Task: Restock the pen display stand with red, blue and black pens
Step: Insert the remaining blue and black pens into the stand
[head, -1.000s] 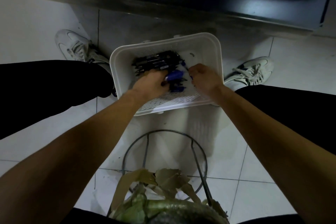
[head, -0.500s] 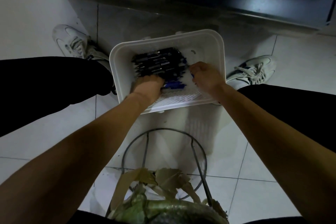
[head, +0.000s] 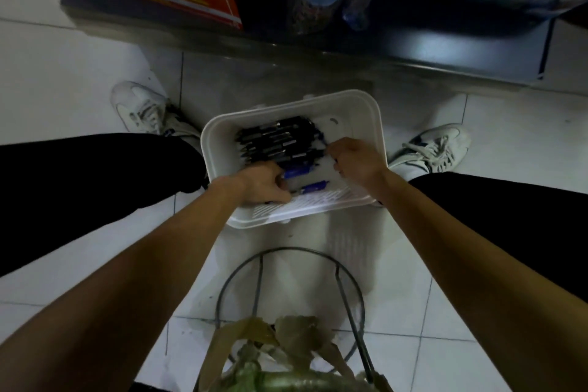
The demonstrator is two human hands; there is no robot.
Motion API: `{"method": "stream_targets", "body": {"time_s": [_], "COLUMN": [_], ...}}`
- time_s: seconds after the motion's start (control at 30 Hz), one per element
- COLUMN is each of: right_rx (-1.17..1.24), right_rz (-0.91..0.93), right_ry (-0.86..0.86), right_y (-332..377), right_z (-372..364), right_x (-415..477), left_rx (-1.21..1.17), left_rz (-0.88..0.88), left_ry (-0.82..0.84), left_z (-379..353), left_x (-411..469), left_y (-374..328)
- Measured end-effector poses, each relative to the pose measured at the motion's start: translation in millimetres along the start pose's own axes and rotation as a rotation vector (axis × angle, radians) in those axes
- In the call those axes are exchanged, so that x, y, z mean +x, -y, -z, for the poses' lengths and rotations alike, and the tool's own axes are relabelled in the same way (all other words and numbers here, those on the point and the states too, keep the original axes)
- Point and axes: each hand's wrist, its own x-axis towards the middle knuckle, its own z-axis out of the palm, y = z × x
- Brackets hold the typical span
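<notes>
Black pens (head: 276,140) crowd the white basket (head: 366,106) at far left; its far-right corner lies bare.

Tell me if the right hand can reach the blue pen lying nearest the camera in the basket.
Probably yes. The blue pen lies uncovered on the white basket's floor, close to the right hand, with nothing between them; the left hand is at its other end.

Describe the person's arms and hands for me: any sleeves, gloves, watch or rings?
The left forearm and right forearm are bare to the frame edge, with no sleeve showing. The left hand and right hand are ungloved, with no watch or band at either wrist. Rings cannot be ruled out in the dim, blurred picture. Black trousers and white lace-up sneakers are worn.
</notes>
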Motion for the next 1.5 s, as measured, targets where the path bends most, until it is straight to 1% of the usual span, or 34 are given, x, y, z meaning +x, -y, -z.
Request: {"method": "stream_targets", "body": {"time_s": [0.07, 0.2, 0.33, 0.4, 0.5, 0.57, 0.6, 0.7, 0.77, 0.93, 1.07, 1.13, 1.2, 1.37, 1.43, 1.5], "right_rx": [-0.005, -0.094, -0.245, -0.243, -0.221, -0.293, -0.368, -0.635, -0.722, -0.816, -0.865, -0.901, -0.887, -0.864, -0.847, -0.848], "right_rz": [0.003, 0.047, 0.046, 0.033, 0.036, 0.067, 0.087, 0.140, 0.175, 0.247, 0.287, 0.284, 0.254, 0.230, 0.238, 0.271], "right_ry": [-0.026, -0.009, 0.031, 0.041, 0.055, 0.068, 0.086, 0.157, 0.174, 0.184, 0.189, 0.197, 0.216, 0.241, 0.245, 0.227], "right_y": [-0.8, 0.5, -1.3, -1.1, -0.1, -0.8, -1.8, -8.2, -13.6, -14.9, -10.1, -9.1, -9.2, -11.4, -12.1, -12.8], "right_z": [-0.6, 0.3, -3.9, -5.5, -5.4, -5.3, -5.8, -11.9, -17.6, -28.4, -34.0, -35.6, -35.1, -26.7, -17.9, -9.6], "right_x": [-2.4, -14.6, -25.5, -24.7, -25.6, -30.5, -35.1, -44.6, -44.6, -43.0, -35.4, -29.8, -23.4, -14.9, -19.2, -25.6], "left_rx": [-0.010, 0.116, 0.168, 0.244, 0.288, 0.287, 0.254, 0.048, 0.016, 0.330, 0.594, 0.691, 0.763, 0.924, 0.915, 0.831], "left_rz": [-0.018, -0.023, 0.011, 0.004, 0.004, -0.034, -0.060, -0.128, -0.159, -0.187, -0.199, -0.191, -0.187, -0.250, -0.269, -0.322], "left_ry": [0.007, -0.036, -0.200, -0.294, -0.461, -0.519, -0.505, -0.341, -0.272, -0.239, -0.304, -0.312, -0.314, -0.326, -0.328, -0.324], "left_z": [-1.2, 4.6, 5.9, 4.7, 10.8, 18.7, 22.1, 31.4, 34.7, 30.6, 21.6, 19.4, 19.1, 16.8, 17.7, 19.1], "left_x": [-1.2, -4.3, -1.2, 3.5, 8.4, 11.2, 12.4, 16.1, 20.7, 44.1, 64.7, 72.3, 75.3, 78.0, 77.2, 71.9], "left_y": [-3.6, -7.0, -10.6, -18.3, -34.1, -43.1, -46.9, -57.9, -64.3, -71.4, -76.1, -76.5, -76.4, -77.0, -76.2, -73.4]}}
